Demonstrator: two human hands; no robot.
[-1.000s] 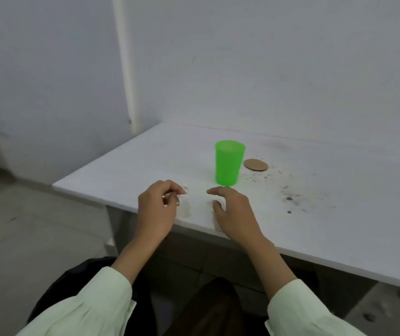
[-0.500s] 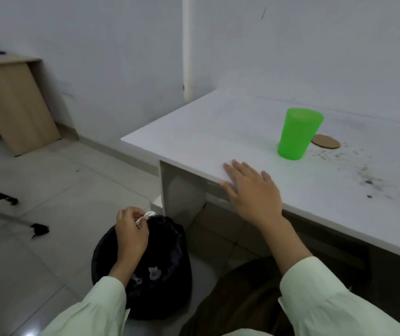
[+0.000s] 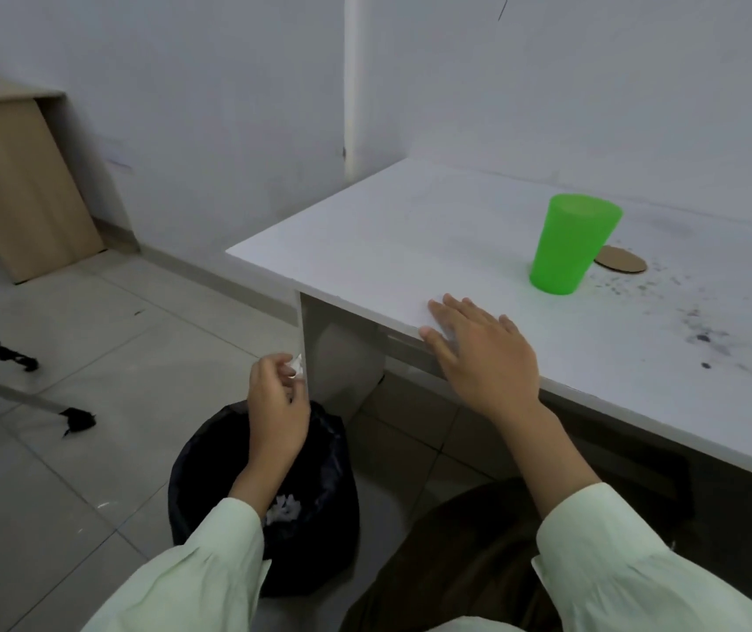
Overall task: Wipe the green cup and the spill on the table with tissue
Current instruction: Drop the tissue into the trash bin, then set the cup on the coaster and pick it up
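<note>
The white table (image 3: pixel 410 230) fills the right half of the frame, its near edge running from centre down to the lower right. Low in the centre, on the tiled floor, stands a black bin (image 3: pixel 319 517) with white scraps lying inside. A wooden desk (image 3: pixel 13 184) sits at the upper left.

The right hand (image 3: pixel 483 353) lies flat and open on the table's near edge, fingers spread, holding nothing. The left hand (image 3: pixel 276 403) hangs above the bin's mouth, fingers curled and pinched on a small crumpled tissue (image 3: pixel 297 364) that shows white at the fingertips.

The green cup (image 3: pixel 570 244) stands upright in the upper right of the frame, well apart from both hands. A brown cardboard disc (image 3: pixel 622 262) lies just behind it, and dark specks (image 3: pixel 698 330) are scattered over the tabletop further right.

This looks like the disposal step: the used tissue is about to go in the bin. The next move calls for opening the left fingers squarely over the opening. Since the specks remain, more wiping with a fresh tissue probably follows.
</note>
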